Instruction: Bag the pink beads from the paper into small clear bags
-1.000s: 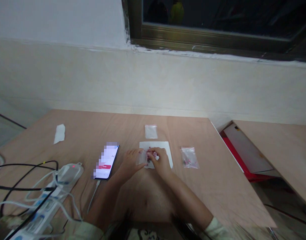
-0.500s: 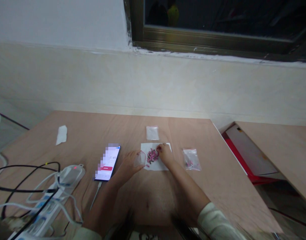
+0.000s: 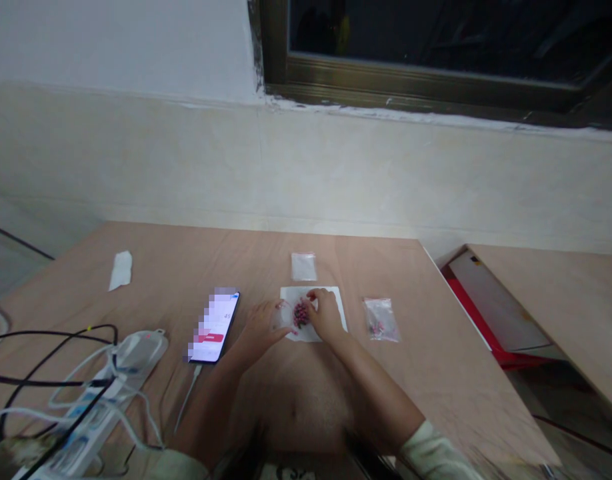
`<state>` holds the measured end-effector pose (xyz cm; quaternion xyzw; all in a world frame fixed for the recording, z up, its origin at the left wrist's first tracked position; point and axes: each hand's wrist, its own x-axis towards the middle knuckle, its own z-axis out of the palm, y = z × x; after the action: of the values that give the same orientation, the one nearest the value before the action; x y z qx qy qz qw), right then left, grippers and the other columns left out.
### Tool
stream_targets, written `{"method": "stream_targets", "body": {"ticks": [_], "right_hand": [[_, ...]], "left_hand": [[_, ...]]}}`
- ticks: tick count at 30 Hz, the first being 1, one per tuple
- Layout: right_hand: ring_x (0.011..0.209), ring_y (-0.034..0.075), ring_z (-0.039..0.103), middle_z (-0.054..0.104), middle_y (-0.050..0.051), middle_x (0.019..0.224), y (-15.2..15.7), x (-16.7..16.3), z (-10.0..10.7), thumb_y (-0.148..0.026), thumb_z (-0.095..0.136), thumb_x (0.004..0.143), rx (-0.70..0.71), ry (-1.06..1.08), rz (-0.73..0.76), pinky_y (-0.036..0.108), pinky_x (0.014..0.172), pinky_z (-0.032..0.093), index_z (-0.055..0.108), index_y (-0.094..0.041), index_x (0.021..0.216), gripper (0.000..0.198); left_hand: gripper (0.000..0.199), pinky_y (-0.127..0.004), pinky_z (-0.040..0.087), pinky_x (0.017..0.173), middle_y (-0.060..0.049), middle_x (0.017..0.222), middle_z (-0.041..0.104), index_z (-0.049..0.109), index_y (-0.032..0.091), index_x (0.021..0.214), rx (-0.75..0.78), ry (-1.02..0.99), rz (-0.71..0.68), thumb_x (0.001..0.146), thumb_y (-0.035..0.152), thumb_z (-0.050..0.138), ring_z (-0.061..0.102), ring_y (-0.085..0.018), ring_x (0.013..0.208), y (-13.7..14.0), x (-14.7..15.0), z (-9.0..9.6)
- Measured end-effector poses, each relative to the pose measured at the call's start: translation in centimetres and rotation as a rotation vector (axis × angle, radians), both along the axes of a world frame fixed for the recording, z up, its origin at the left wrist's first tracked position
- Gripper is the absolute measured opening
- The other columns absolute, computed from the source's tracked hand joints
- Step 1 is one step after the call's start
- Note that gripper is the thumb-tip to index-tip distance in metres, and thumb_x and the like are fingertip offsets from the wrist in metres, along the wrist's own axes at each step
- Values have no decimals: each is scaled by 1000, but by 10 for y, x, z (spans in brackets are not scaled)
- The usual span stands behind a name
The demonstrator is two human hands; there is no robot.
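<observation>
A white sheet of paper (image 3: 343, 319) lies on the table under a small heap of pink and dark bead-like pieces (image 3: 301, 315). On the paper's left side, my left hand (image 3: 259, 328) holds a small clear plastic bag (image 3: 283, 316) between thumb and fingers, with the bag's mouth facing the heap. My right hand (image 3: 327, 315) bends over the heap from the right, thumb and fingertips drawn together at its edge. Whatever sits in that pinch is too small to make out. The heap is partly covered by the right fingers.
Beyond the paper lies a clear zip bag (image 3: 304, 267); another bag (image 3: 381, 320) with pink pieces is to the right. A lit phone (image 3: 215, 330) on a cable sits left. A power strip (image 3: 136, 353) with tangled cords fills the left front. White scrap (image 3: 121, 270) lies far left.
My right hand has shifted left, bringing its fingertips over the heap and closer to the bag. My left hand, still with the bag, has stayed nearly in place.
</observation>
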<state>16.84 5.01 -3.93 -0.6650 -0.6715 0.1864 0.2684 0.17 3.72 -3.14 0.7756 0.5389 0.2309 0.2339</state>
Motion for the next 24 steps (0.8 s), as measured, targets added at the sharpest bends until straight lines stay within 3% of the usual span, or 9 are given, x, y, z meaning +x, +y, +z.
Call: {"method": "stream_targets", "body": {"ticks": [2,5,13,20,24], "right_hand": [[84,22,50,60,14,84,1,3,-10,-26,50,76,-92,-140,-115,29,70,35,59,-12,80,18],[85,25,51,60,17,86,3,5,-21,-26,49,77,-191,-259,-167,30,66,35,59,-11,82,19],[85,24,52,61,16,87,5,-1,-26,-16,44,77,-225,-258,-178,29,60,34,60,-12,81,16],[80,21,52,62,14,80,2,1,-19,-17,47,76,-126,-116,-191,28,65,35,59,-13,74,13],[77,17,51,61,7,77,-6,-7,-2,-24,48,78,34,160,-24,26,67,37,58,-14,74,14]], "left_hand": [[44,-42,37,86,-11,103,59,50,17,103,-1,3,-1,61,28,62,52,-25,98,-1,-1,2],[45,-42,38,87,-12,103,59,50,17,103,1,-1,10,61,28,62,52,-26,98,-2,-4,1],[47,-42,38,87,-11,102,59,50,15,104,9,-34,21,60,27,63,52,-25,98,-2,-9,-10],[46,-43,38,86,-12,101,59,52,17,102,-17,-40,36,58,26,64,53,-27,97,0,-8,-7],[44,-42,38,86,-11,103,58,50,16,102,-39,-10,12,60,26,63,52,-26,98,0,-2,-5]]}}
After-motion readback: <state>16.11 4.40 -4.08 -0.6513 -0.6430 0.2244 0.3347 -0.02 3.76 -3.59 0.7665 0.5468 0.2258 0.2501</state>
